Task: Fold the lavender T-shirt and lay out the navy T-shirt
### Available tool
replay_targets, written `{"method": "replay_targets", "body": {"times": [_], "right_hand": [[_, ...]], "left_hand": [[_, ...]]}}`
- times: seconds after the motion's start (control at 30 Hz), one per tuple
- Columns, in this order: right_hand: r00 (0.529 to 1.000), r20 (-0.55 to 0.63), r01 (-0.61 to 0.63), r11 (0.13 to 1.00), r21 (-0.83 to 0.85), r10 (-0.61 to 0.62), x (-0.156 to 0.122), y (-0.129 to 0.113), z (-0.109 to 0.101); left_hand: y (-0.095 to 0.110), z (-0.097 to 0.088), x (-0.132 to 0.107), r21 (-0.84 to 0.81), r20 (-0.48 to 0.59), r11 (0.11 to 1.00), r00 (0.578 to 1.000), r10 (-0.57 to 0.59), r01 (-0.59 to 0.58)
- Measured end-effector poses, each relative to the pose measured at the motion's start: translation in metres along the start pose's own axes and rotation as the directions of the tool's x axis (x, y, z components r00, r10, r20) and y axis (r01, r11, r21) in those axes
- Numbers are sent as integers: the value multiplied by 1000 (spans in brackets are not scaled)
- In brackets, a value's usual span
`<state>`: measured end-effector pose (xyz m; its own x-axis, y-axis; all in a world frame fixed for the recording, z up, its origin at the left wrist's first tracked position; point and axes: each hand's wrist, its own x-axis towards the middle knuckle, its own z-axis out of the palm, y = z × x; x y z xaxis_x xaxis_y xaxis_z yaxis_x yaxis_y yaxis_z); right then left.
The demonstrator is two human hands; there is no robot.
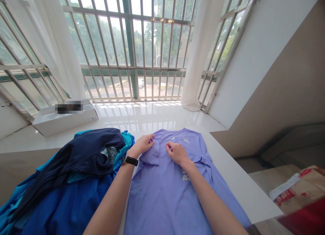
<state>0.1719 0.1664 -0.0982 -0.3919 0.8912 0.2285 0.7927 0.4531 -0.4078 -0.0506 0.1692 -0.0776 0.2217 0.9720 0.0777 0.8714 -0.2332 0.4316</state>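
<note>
A purple long-sleeved shirt [162, 191] lies spread on the white sill, its neckline toward the window. Pale printing shows on its chest and lower down, partly behind my right forearm. On the left side, part of the fabric is folded inward over the body. My left hand [145, 144] rests at this folded edge near the shoulder, fingers loosely stretched over the cloth. Close by on the upper chest, my right hand [177, 152] has its fingers curled in a pinch at the fabric; the fingertips are partly hidden. A black-strapped watch [130, 159] is on my left wrist.
Left of the shirt is a heap of dark navy and blue clothes [83, 167]. Behind it stands a white open box [67, 121] with a blurred-out item. Barred windows and white curtains [194, 59] border the sill [114, 114]. A brown paper bag [302, 187] sits lower right.
</note>
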Motion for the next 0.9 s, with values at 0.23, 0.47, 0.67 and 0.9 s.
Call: {"method": "replay_targets", "body": {"times": [0.23, 0.47, 0.67, 0.9], "right_hand": [[999, 29, 34, 999, -8, -33, -1, -5, 3], [988, 107, 106, 993, 54, -111, -4, -9, 2], [966, 207, 134, 985, 111, -155, -10, -23, 6], [994, 71, 62, 964, 259, -83, -5, -26, 29]], "left_hand": [[12, 3, -4, 76, 46, 997, 999, -16, 12], [0, -2, -4, 73, 25, 997, 1000, -13, 11], [-27, -4, -5, 105, -85, 980, 983, -161, 170], [-42, -6, -7, 105, -70, 965, 970, -235, 241]]}}
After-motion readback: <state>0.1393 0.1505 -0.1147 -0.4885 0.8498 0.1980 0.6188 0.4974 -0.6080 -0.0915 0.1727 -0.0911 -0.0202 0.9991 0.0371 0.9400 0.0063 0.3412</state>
